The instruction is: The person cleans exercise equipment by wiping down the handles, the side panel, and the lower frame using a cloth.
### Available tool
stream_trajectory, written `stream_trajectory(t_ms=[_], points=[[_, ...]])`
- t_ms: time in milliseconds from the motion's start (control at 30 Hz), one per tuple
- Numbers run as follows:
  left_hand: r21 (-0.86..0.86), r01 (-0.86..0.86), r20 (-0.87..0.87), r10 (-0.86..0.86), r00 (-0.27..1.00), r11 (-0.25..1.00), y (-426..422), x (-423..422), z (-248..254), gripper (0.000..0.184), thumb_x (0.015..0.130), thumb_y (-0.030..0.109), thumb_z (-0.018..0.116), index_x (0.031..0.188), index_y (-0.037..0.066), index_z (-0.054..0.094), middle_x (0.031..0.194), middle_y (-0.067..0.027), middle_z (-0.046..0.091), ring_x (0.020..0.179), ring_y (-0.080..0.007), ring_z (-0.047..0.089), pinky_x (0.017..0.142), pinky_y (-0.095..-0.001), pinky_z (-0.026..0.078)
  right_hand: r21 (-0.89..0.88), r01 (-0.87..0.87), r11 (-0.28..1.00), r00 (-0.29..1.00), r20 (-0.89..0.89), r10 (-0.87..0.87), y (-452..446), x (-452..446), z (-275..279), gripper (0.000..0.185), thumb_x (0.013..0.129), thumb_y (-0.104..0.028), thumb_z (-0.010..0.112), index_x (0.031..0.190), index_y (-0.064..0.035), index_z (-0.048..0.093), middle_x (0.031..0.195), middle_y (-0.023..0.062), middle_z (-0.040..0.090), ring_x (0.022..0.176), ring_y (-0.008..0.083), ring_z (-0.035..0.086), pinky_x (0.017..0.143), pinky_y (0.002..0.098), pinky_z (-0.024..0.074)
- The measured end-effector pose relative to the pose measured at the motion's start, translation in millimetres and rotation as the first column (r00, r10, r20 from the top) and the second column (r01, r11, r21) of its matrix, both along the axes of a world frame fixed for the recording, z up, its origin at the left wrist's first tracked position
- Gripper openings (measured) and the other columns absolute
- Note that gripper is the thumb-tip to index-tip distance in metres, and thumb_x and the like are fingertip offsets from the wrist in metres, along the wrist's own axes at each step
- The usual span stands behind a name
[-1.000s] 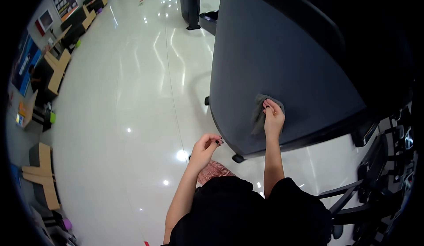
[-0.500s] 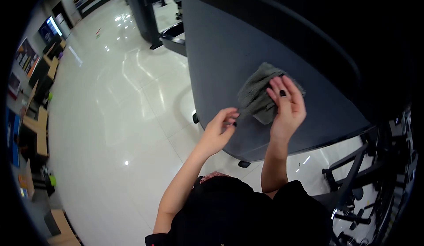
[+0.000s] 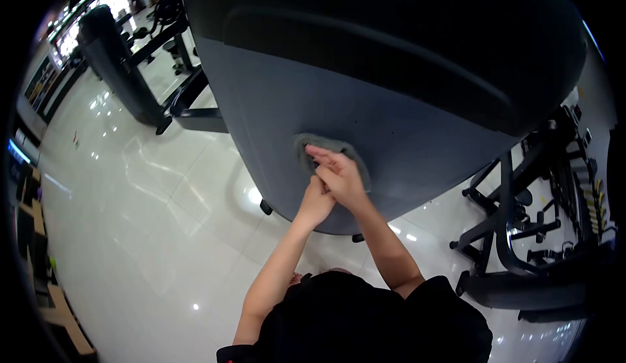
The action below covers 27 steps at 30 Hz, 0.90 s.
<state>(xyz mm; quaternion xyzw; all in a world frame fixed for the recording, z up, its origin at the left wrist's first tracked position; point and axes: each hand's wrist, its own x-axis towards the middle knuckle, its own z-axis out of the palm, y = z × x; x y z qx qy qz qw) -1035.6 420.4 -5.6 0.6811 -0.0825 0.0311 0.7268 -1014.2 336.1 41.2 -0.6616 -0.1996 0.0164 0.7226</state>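
Note:
A grey-green cloth lies against the grey side panel of a large dark machine. My right hand rests on the cloth, pressing it to the panel with its fingers stretched toward the upper left. Just below, my left hand touches the right one near the thumb and palm; its fingers are partly hidden there, and whether they grip anything does not show.
Another dark machine with an upright column stands at the upper left. Black gym equipment fills the right side. Wooden-edged seats line the far left of the glossy floor.
The view has swung round, bringing more equipment in on the right. My left hand has come up against my right hand, and the cloth, earlier spread wider, now lies bunched under the right hand.

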Motion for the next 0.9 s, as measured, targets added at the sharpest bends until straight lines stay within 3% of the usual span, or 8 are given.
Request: stream_trajectory(t_ms=[100, 167, 233, 300, 400, 567, 700, 900], points=[[0.185, 0.077, -0.161, -0.047, 0.986, 0.980, 28.1, 16.3, -18.9, 0.031, 0.073, 0.017, 0.057, 0.089, -0.007, 0.047, 0.086, -0.0203, 0.057, 0.078, -0.0251, 0.057, 0.068, -0.0340, 0.044, 0.009, 0.023, 1.000, 0.998, -0.050, -0.022, 16.6, 2.2, -7.8, 0.039, 0.078, 0.008, 0.040, 0.117, 0.0092, 0.045, 0.121, 0.0189, 0.048, 0.116, 0.0234, 0.044, 0.100, 0.0316, 0.0318], [0.240, 0.062, -0.199, -0.013, 0.980, 0.969, 38.9, 6.9, 24.3, 0.032, 0.073, 0.022, 0.058, 0.083, -0.006, 0.048, 0.078, -0.0196, 0.058, 0.072, -0.0268, 0.057, 0.064, -0.0347, 0.044, 0.145, 0.069, 0.987, 0.997, 0.019, -0.073, 19.9, 0.0, -2.4, 0.037, 0.077, 0.009, 0.040, 0.113, 0.0094, 0.046, 0.120, 0.0177, 0.049, 0.115, 0.0242, 0.046, 0.097, 0.0307, 0.0354], [0.413, 0.159, -0.216, -0.073, 0.974, 0.897, 44.6, 7.3, 52.2, 0.025, 0.077, 0.020, 0.058, 0.083, -0.004, 0.049, 0.078, -0.0109, 0.056, 0.070, -0.0146, 0.051, 0.061, -0.0288, 0.042, 0.242, 0.131, 0.962, 0.986, 0.067, -0.151, 17.6, -6.0, 19.1, 0.041, 0.073, 0.012, 0.038, 0.114, 0.0088, 0.046, 0.115, 0.0193, 0.051, 0.112, 0.0257, 0.049, 0.096, 0.0329, 0.0368], [0.414, 0.129, -0.070, -0.110, 0.991, 0.901, 44.3, 9.0, 75.9, 0.026, 0.079, 0.020, 0.058, 0.078, -0.004, 0.049, 0.071, -0.0105, 0.055, 0.065, -0.0142, 0.048, 0.057, -0.0301, 0.040, 0.326, 0.217, 0.920, 0.959, 0.105, -0.263, 11.3, -12.3, 50.0, 0.039, 0.075, 0.009, 0.039, 0.113, 0.0092, 0.046, 0.114, 0.0199, 0.052, 0.109, 0.0263, 0.051, 0.094, 0.0340, 0.0387], [0.383, 0.210, 0.097, -0.265, 0.959, 0.899, 43.6, 16.5, 128.0, 0.025, 0.081, 0.020, 0.055, 0.077, -0.003, 0.047, 0.065, -0.0155, 0.055, 0.057, -0.0244, 0.052, 0.056, -0.0322, 0.042, 0.419, 0.305, 0.856, 0.902, 0.162, -0.400, 5.2, -18.1, 101.2, 0.037, 0.079, -0.003, 0.041, 0.114, 0.0088, 0.043, 0.112, 0.0227, 0.052, 0.106, 0.0299, 0.052, 0.092, 0.0374, 0.0409], [0.281, 0.360, 0.176, -0.416, 0.892, 0.890, 45.5, 23.1, 170.0, 0.024, 0.085, 0.020, 0.053, 0.085, -0.004, 0.050, 0.069, -0.0100, 0.057, 0.060, -0.0140, 0.051, 0.058, -0.0286, 0.041, 0.489, 0.368, 0.791, 0.852, 0.163, -0.497, 7.5, -18.3, 146.7, 0.035, 0.079, -0.005, 0.042, 0.111, 0.0084, 0.045, 0.108, 0.0237, 0.053, 0.103, 0.0302, 0.054, 0.088, 0.0357, 0.0437], [0.040, 0.406, 0.168, -0.407, 0.898, 0.913, 54.8, 36.4, 149.8, 0.031, 0.087, 0.024, 0.050, 0.094, -0.006, 0.054, 0.079, -0.0100, 0.061, 0.068, -0.0130, 0.055, 0.064, -0.0253, 0.043, 0.508, 0.432, 0.745, 0.839, 0.079, -0.539, 19.4, -9.8, 139.3, 0.028, 0.081, -0.004, 0.042, 0.108, 0.0043, 0.048, 0.107, 0.0196, 0.055, 0.101, 0.0269, 0.055, 0.084, 0.0320, 0.0456], [0.083, 0.280, -0.002, -0.281, 0.960, 0.956, 82.0, 59.8, 98.6, 0.031, 0.087, 0.023, 0.048, 0.087, -0.007, 0.056, 0.074, -0.0101, 0.060, 0.066, -0.0135, 0.055, 0.062, -0.0262, 0.043, 0.340, 0.432, 0.836, 0.880, 0.043, -0.472, 55.2, 9.1, 102.8, 0.022, 0.081, -0.002, 0.044, 0.098, 0.0046, 0.056, 0.098, 0.0150, 0.061, 0.093, 0.0198, 0.060, 0.076, 0.0244, 0.0471]])
